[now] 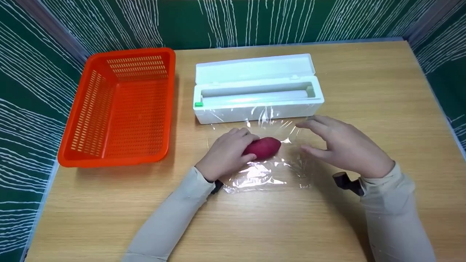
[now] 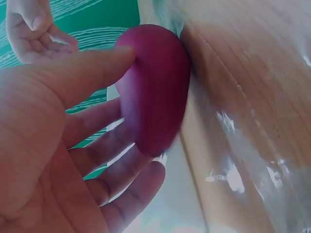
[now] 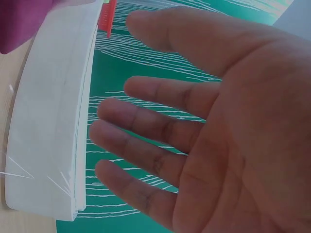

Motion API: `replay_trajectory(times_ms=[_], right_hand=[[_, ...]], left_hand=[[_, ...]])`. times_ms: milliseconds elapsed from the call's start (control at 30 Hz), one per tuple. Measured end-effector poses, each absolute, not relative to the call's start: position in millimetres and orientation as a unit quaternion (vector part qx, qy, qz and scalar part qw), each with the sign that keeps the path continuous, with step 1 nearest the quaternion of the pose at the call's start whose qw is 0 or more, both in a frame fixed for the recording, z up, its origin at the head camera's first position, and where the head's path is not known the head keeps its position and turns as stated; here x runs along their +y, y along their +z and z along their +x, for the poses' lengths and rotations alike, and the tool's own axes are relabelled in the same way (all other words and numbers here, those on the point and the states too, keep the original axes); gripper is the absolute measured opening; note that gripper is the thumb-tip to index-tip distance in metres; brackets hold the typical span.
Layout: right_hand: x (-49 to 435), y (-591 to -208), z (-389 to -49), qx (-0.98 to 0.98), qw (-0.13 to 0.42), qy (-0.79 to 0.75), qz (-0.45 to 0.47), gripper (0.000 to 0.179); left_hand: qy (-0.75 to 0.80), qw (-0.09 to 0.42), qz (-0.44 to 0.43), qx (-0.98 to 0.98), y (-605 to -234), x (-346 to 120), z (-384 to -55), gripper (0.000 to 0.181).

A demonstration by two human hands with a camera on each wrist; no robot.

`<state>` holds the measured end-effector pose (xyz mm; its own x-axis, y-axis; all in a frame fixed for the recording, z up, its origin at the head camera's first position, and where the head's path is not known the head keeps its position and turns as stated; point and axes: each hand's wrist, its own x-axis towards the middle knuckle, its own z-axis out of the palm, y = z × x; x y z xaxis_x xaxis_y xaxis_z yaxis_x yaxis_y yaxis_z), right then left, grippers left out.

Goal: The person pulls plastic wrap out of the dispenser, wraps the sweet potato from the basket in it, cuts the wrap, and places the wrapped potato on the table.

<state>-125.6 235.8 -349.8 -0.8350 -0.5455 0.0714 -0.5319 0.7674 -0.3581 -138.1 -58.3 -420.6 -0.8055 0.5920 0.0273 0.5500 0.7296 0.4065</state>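
A purple-red sweet potato (image 1: 265,148) with a tapered end lies over a sheet of clear plastic wrap (image 1: 262,178) on the table. My left hand (image 1: 230,150) holds it from the left; the left wrist view shows the thumb against one side of the sweet potato (image 2: 158,87) and fingers on the other. To the right, my right hand (image 1: 344,145) hovers by the wrap's right edge. In the right wrist view the right hand's fingers (image 3: 141,121) are spread and relaxed, with nothing between them and the thumb.
Behind the wrap stands a long white dispenser box (image 1: 258,109), lid raised, a roll (image 1: 255,98) inside and the sheet reaching its front. An orange plastic basket (image 1: 136,120) sits at the left of the wooden table (image 1: 255,225). Green panels with white lines (image 1: 240,22) surround the table.
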Motion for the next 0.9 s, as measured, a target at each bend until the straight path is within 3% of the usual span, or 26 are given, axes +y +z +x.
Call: replay_trajectory(times_ms=[533, 900], right_hand=[[234.6, -349.9, -126.4, 0.937, 0.015, -0.177, -0.302, 0.051], [235.6, -351.2, -125.5, 0.934, 0.006, -0.183, -0.308, 0.051]], left_hand=[[0.219, 0.042, 0.293, 0.93, -407.8, -70.0, -141.0, 0.047], [0.225, -0.039, 0.289, 0.93, -370.7, -92.2, -128.2, 0.052]])
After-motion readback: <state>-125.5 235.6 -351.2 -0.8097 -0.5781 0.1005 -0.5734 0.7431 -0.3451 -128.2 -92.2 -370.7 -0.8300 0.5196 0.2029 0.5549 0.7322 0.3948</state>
